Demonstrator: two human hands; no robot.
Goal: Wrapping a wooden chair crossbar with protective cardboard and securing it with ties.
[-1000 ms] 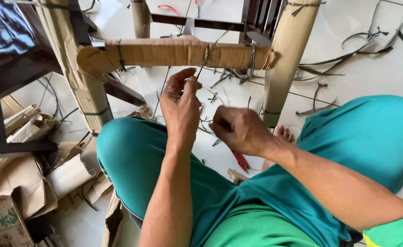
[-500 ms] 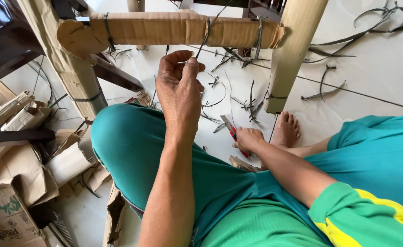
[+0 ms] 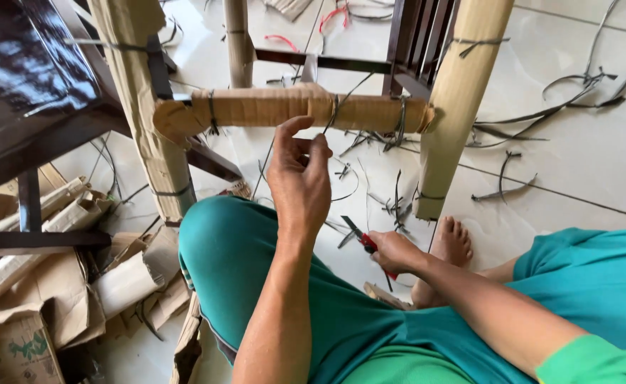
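Observation:
My left hand (image 3: 300, 178) is raised in front of a cardboard-wrapped crossbar (image 3: 270, 107) of a dark wooden chair. Its thumb and fingers pinch a thin dark strap (image 3: 333, 114) that is tied around the bar. Lower down, my right hand (image 3: 392, 250) rests near the white floor and is closed on red-handled cutting pliers (image 3: 356, 235), whose jaws point up and left. My bare foot (image 3: 451, 243) lies just right of that hand. My knees in teal trousers (image 3: 220, 249) frame both hands.
Cardboard-wrapped chair legs stand at left (image 3: 142, 107) and right (image 3: 455, 99). Several cut strap scraps (image 3: 505, 192) litter the white tiled floor. Crumpled cardboard pieces and a box (image 3: 22, 341) pile up at lower left. A glossy dark chair seat (image 3: 22, 78) fills the upper left.
My right hand dropped from beside the left hand to the floor and closed on the red-handled pliers. The left hand kept pinching the strap; the view shifted slightly.

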